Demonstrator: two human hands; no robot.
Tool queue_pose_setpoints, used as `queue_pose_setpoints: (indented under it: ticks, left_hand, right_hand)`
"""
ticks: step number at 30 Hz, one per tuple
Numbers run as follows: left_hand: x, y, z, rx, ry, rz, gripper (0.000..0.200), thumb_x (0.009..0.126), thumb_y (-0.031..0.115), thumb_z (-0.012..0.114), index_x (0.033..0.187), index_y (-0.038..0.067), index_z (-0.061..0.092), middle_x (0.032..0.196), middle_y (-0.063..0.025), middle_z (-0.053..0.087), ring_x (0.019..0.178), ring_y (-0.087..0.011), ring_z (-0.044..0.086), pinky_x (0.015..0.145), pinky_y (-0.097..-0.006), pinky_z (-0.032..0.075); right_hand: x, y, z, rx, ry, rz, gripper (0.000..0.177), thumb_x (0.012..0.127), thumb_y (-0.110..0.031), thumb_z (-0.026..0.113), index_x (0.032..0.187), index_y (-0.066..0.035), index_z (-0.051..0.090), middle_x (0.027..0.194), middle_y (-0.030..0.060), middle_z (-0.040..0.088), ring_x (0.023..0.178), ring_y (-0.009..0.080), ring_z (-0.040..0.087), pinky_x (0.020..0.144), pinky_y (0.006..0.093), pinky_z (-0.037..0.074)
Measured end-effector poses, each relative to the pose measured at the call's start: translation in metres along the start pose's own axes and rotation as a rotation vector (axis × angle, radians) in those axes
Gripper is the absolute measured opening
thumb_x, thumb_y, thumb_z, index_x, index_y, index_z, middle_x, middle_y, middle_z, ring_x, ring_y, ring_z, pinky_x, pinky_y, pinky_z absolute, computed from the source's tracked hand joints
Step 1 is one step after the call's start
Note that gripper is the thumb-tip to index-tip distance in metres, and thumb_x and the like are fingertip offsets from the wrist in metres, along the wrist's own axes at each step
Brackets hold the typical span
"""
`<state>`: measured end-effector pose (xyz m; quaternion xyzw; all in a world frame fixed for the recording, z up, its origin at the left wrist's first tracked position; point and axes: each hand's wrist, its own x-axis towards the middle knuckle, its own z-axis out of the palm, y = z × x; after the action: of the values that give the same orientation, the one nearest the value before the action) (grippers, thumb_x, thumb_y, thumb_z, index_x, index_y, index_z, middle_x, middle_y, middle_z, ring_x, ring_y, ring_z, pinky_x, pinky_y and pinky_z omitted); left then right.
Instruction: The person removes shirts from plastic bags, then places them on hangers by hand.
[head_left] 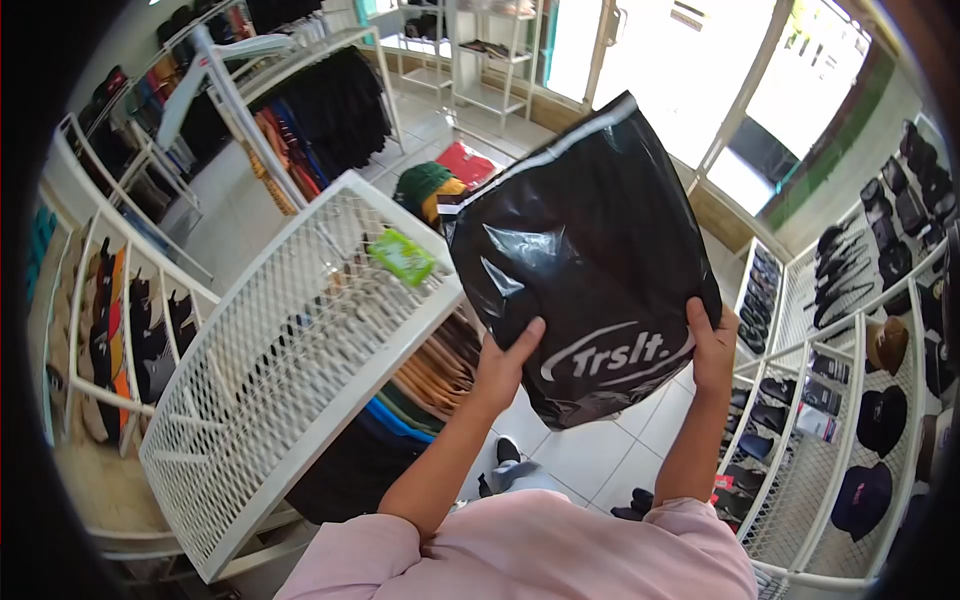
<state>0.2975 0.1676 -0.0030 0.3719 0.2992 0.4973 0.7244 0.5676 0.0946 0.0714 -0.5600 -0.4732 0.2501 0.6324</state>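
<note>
A glossy black plastic mailer bag [590, 230] with white "Trslt." lettering fills the middle of the head view, held up in front of my chest. My left hand [508, 365] grips its lower left edge, thumb on the front face. On the opposite edge, my right hand [712, 340] clasps the bag the same way, fingers mostly hidden behind it. The bag looks fairly flat, with a pale strip along its top edge. Whether anything is inside cannot be seen.
To my left stands a white mesh-topped rack [290, 370] with a green packet [402, 256] on it and clothes [440, 365] hanging below. Shelves at right hold hats [862, 500] and sandals. Behind the bag are a red folded item [466, 163] and glass doors [670, 70].
</note>
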Motion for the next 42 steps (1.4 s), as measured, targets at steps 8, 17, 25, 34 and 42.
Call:
queue_pose_setpoints:
  ticks: [8,17,25,34,42]
  left_hand:
    - [-0.18,0.144,-0.09,0.457,0.277,0.397,0.046,0.104,0.02,0.072,0.141,-0.003,0.06,0.136,-0.0115,0.069,0.123,-0.0183,0.063,0.11,-0.0339,0.047]
    - [-0.299,0.271,-0.289,0.699,0.675,0.337,0.064,0.094,0.007,0.076,0.152,0.001,0.051,0.137,-0.0118,0.069,0.124,-0.0215,0.065,0.111,-0.0365,0.047]
    - [-0.3,0.356,-0.406,1.206,0.876,0.421,0.083,0.09,0.018,0.083,0.16,0.003,0.041,0.149,-0.0241,0.06,0.133,-0.0333,0.062,0.111,-0.0396,0.048]
    - [-0.404,0.255,-0.321,1.019,0.866,0.669,0.037,0.096,0.026,0.08,0.122,0.001,0.07,0.1,-0.0152,0.075,0.088,-0.022,0.073,0.08,-0.0348,0.057]
    - [-0.471,0.123,-0.271,0.719,1.158,0.127,0.046,0.104,0.043,0.067,0.086,0.001,0.071,0.072,-0.0091,0.072,0.069,-0.0186,0.073,0.064,-0.0327,0.052]
  right_hand:
    - [-0.092,-0.054,0.154,0.132,-0.274,0.103,0.035,0.103,-0.02,0.072,0.128,0.004,0.068,0.107,0.0013,0.072,0.094,0.0092,0.061,0.084,0.0254,0.048]
    - [-0.198,-0.079,0.393,0.242,-0.838,-0.001,0.043,0.101,-0.015,0.073,0.137,0.005,0.061,0.117,0.0121,0.074,0.107,0.0167,0.067,0.096,0.0316,0.052]
    - [-0.259,-0.095,0.483,0.161,-0.896,-0.024,0.072,0.098,-0.018,0.077,0.156,0.008,0.042,0.127,0.0165,0.07,0.112,0.0208,0.068,0.093,0.0325,0.054]
    - [-0.262,-0.061,0.475,-0.131,-0.82,-0.172,0.062,0.095,-0.024,0.079,0.149,-0.005,0.057,0.137,0.0194,0.064,0.115,0.0257,0.069,0.088,0.0391,0.059]
    - [-0.17,-0.05,0.588,-0.302,-0.826,-0.681,0.046,0.093,-0.031,0.077,0.13,-0.004,0.069,0.123,0.0198,0.071,0.116,0.038,0.068,0.103,0.0481,0.05]
